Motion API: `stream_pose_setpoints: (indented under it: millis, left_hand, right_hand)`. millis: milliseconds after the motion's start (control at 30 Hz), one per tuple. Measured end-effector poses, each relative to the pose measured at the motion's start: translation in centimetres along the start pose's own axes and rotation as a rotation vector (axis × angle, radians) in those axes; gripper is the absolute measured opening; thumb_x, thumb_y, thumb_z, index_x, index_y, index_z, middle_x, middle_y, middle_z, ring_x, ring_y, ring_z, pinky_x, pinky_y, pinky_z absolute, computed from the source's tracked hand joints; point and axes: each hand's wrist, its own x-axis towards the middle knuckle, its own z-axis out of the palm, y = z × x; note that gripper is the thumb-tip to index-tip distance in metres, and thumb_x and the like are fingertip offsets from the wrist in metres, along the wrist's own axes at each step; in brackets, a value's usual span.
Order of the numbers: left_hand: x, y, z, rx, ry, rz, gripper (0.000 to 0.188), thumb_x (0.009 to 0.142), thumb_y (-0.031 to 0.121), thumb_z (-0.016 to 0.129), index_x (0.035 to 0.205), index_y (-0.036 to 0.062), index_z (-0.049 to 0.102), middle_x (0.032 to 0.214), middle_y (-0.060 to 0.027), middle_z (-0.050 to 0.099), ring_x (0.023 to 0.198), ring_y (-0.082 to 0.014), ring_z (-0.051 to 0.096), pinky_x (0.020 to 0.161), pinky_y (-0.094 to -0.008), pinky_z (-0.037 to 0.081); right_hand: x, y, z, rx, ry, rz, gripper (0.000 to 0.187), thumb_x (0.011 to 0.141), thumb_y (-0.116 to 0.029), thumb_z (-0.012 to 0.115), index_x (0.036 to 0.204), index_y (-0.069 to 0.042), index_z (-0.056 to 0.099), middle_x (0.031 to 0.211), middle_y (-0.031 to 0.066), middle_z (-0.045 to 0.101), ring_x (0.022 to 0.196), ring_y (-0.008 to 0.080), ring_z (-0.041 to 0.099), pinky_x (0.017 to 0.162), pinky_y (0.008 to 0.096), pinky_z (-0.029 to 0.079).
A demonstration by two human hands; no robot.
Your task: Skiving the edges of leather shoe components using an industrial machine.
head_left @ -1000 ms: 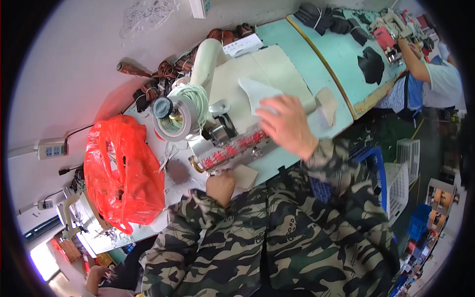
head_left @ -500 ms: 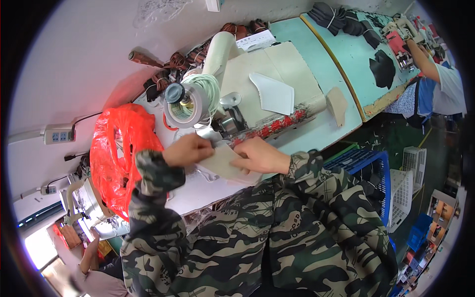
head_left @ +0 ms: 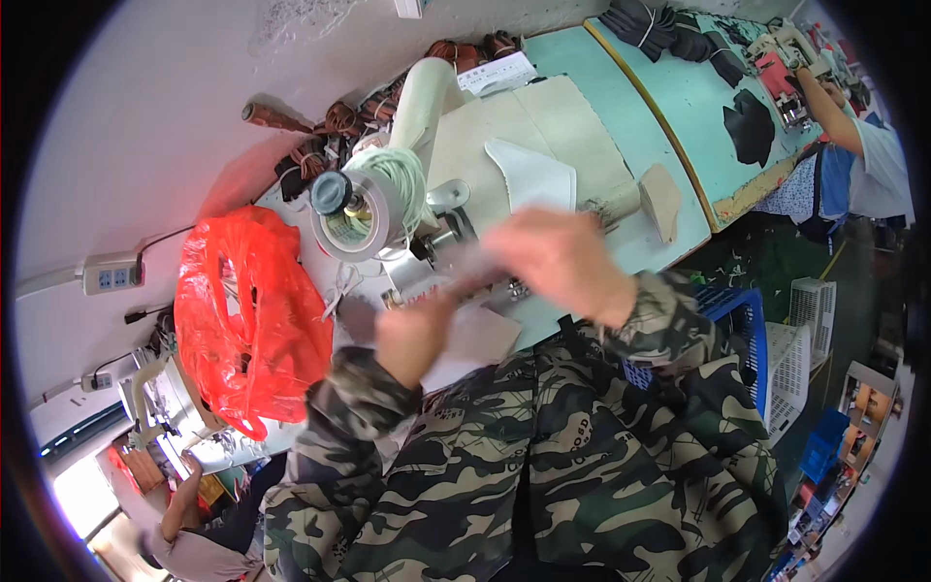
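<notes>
My left hand (head_left: 412, 335) is a closed fist low over the white table. Up and to its right is my right hand (head_left: 562, 262), bent at the fingers and smeared by motion. A dark elongated thing (head_left: 470, 274) runs between the two hands, too blurred to name, and both appear closed on it. Under the hands, a pale beige flat piece (head_left: 485, 338) lies at the table's near edge. A white cut piece (head_left: 533, 179) rests on the beige board (head_left: 592, 126) beyond my right hand. The board's near edge is partly hidden by that hand.
Left of the cream machine (head_left: 422, 107) with its coiled pale green cord (head_left: 402, 179) is a red plastic bag (head_left: 247, 320). Scissors (head_left: 341, 288) lie between them. A blue crate (head_left: 742, 335) stands at the right. Co-workers sit at far right (head_left: 878, 165) and lower left (head_left: 199, 543).
The beige piece has left my hands and lies on the table. My right hand has moved up and right, my left slightly right and down. A dark blurred thing now shows between them.
</notes>
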Motion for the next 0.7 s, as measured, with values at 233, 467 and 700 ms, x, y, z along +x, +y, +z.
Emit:
stream_pose_setpoints:
  millis: [233, 467, 700]
  left_hand:
    - [-5.7, 1.6, 7.1, 0.052, -0.195, -0.063, 0.013, 0.088, 0.023, 0.061, 0.084, 0.0103, 0.059, 0.084, -0.0060, 0.060, 0.062, -0.0258, 0.063, 0.054, -0.0397, 0.050]
    - [-0.2, 0.0, -3.7, -0.440, -0.385, -0.093, 0.016, 0.084, 0.019, 0.067, 0.082, 0.0034, 0.064, 0.075, -0.0176, 0.063, 0.069, -0.0350, 0.064, 0.062, -0.0416, 0.049]
    - [6.0, -8.8, -6.4, -0.766, -0.793, -0.455, 0.023, 0.097, 0.024, 0.058, 0.099, 0.0025, 0.067, 0.077, 0.0014, 0.061, 0.066, -0.0089, 0.054, 0.060, -0.0271, 0.044]
  right_hand:
    - [-3.0, 0.6, 2.1, -0.150, 0.024, 0.004, 0.025, 0.079, -0.022, 0.073, 0.099, -0.008, 0.068, 0.101, 0.0080, 0.066, 0.091, 0.0300, 0.061, 0.079, 0.0424, 0.047]
    - [-5.9, 1.7, 6.1, 0.077, -0.616, 0.233, 0.027, 0.087, -0.021, 0.069, 0.102, 0.001, 0.068, 0.085, 0.0139, 0.069, 0.077, 0.0327, 0.066, 0.071, 0.0417, 0.051]
    - [-0.2, 0.5, 6.4, 0.041, -0.540, 0.235, 0.033, 0.084, -0.034, 0.069, 0.086, -0.001, 0.068, 0.076, 0.0144, 0.066, 0.070, 0.0361, 0.064, 0.065, 0.0438, 0.050]
